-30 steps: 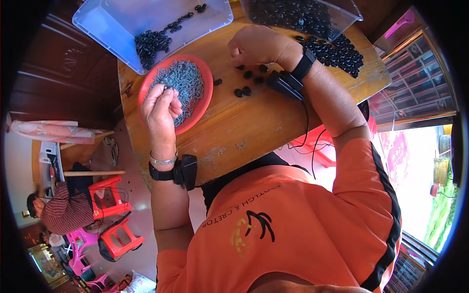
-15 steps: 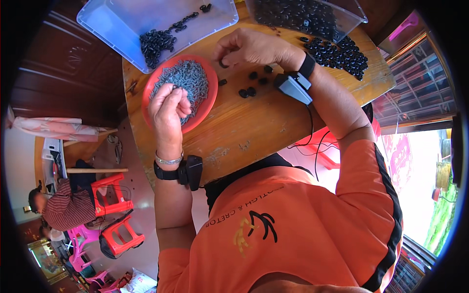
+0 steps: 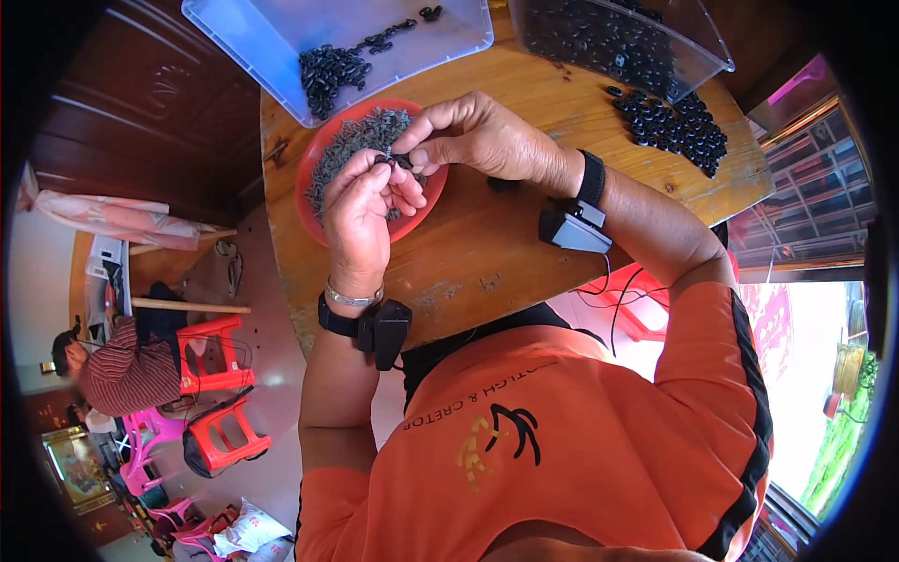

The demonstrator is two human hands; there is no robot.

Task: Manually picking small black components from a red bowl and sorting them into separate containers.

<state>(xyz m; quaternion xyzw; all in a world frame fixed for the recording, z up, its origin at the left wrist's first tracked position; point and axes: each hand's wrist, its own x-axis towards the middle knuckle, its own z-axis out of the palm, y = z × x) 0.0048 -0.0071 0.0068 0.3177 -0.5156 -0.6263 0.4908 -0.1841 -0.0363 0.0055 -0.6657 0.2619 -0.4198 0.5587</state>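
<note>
Over the red bowl [image 3: 314,201] of grey screws [image 3: 351,155], my two hands meet fingertip to fingertip. My left hand [image 3: 361,206] is closed in a pinch on a small black round part [image 3: 382,160]. My right hand [image 3: 487,140] comes in from the right, its thumb and forefinger closed at the same part. A short grey screw [image 3: 388,150] stands up between the fingertips; which hand grips it I cannot tell. More black shows behind the fingers, partly hidden. Beneath my right wrist, dark pieces [image 3: 504,184] on the table are mostly covered.
A clear bin [image 3: 421,64] with a heap of black parts [image 3: 328,77] stands at the far left. Another bin [image 3: 698,84] of black parts is far right, with loose black rings [image 3: 674,131] beside it. The wooden table [image 3: 449,267] is worn near me. A person [image 3: 131,365] sits at left.
My right hand has moved with its black ring down to my left hand, and their fingertips now meet. A grey screw now shows between them. The whole view has shifted slightly.
</note>
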